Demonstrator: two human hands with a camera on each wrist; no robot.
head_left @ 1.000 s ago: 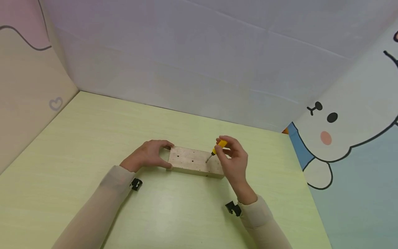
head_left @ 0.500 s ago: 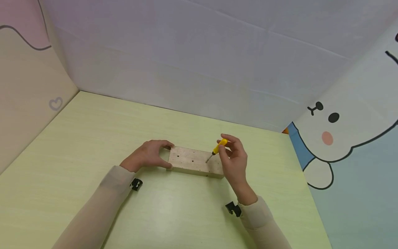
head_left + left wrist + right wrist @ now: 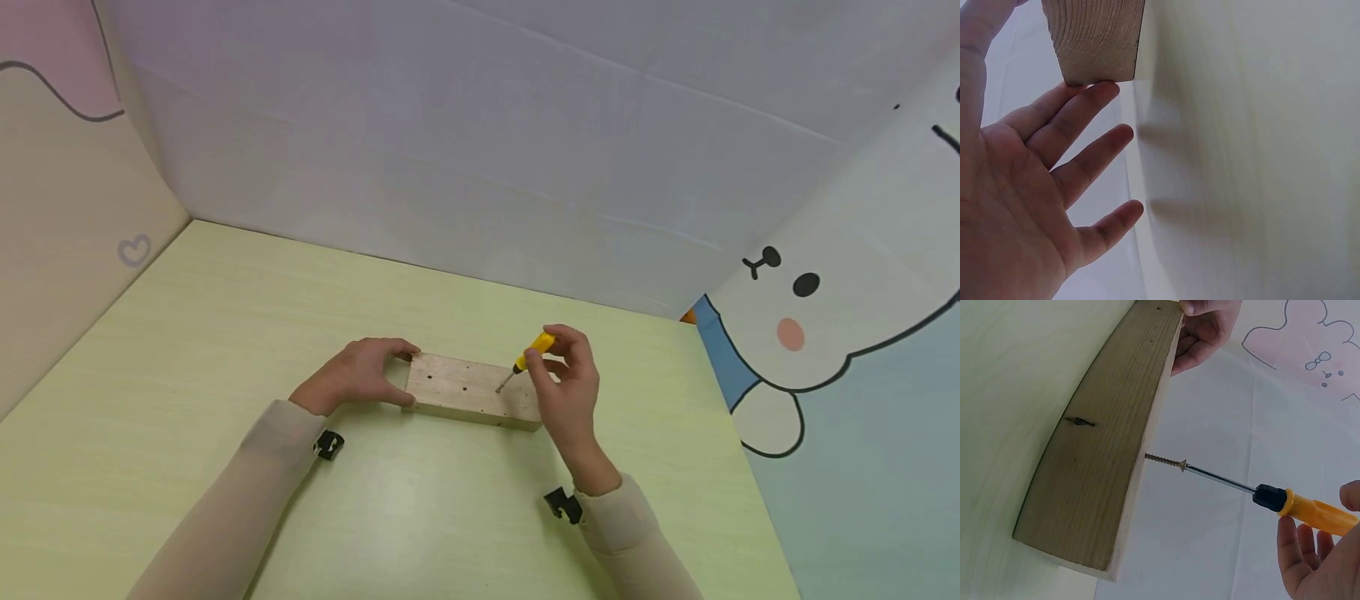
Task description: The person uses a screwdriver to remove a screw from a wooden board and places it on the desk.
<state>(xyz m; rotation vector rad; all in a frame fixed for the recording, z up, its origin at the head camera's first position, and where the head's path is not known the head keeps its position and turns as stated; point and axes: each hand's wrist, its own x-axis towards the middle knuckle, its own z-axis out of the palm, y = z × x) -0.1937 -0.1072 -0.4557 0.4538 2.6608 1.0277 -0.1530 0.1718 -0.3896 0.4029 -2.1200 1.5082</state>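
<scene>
A pale wooden block (image 3: 450,385) with small dark holes in its top lies on the table. My left hand (image 3: 358,372) grips its left end, thumb at the near edge and fingers at the far one. My right hand (image 3: 567,396) holds a yellow-handled screwdriver (image 3: 534,353) between thumb and fingers, tilted to the right. In the right wrist view, the screwdriver's shaft (image 3: 1219,478) meets the head of a screw (image 3: 1165,460). Most of the screw's thread stands out of the block, its point at the surface. The left wrist view shows fingertips (image 3: 1107,89) touching the block's side.
The pale table (image 3: 262,292) extends around the block on all sides. A white wall sheet (image 3: 450,167) rises behind it, and printed cartoon panels (image 3: 862,333) stand at the sides. Each sleeve cuff has a small black device (image 3: 564,504) beside it.
My right hand's fingers have shifted on the screwdriver handle, which has moved slightly right at its top. The screwdriver's tip end stays at the same spot. My left hand and the block have not moved.
</scene>
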